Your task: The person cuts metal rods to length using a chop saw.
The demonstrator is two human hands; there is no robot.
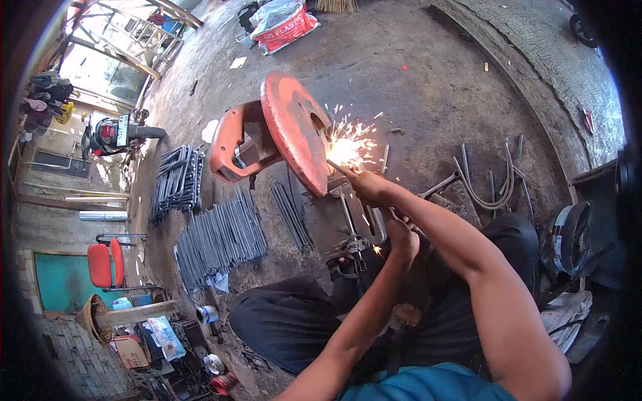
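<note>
A chop saw with a worn orange guard and a D-shaped handle stands in front of me. Bright sparks spray from the far side of the guard. My right hand is closed around a thin metal rod, whose tip points into the sparks beside the guard. Lower down, my left hand is curled near the saw's metal base; what its fingers grip is hidden. A clamp screw sits at the near end of the base, with a small spark close by.
Cut metal tubes lie in rows left of the saw, beside a stack of bent frames. Bent tubes lie on the right. Farther off are a motorcycle, a red chair and a red-and-white sack.
</note>
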